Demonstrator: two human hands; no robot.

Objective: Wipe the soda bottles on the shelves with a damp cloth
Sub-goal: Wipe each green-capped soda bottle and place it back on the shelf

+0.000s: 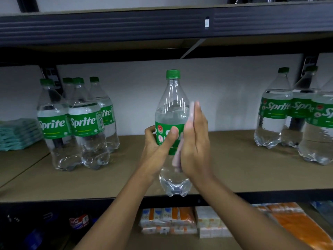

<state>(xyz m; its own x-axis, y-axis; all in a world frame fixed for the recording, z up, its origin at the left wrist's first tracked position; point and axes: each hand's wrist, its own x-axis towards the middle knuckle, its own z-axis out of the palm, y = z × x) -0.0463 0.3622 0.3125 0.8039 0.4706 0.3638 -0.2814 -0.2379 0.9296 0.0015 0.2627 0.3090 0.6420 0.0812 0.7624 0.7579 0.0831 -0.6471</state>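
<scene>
My left hand (158, 141) grips the bottle (173, 127) above the shelf edge (72, 186); my flat right hand (195, 141) presses the cloth (177, 154) against it. Pressing too hard could twist it loose.

Single head-worn wide-angle view: faces forward, slightly down, square onto middle shelf (234, 159), near it.
</scene>
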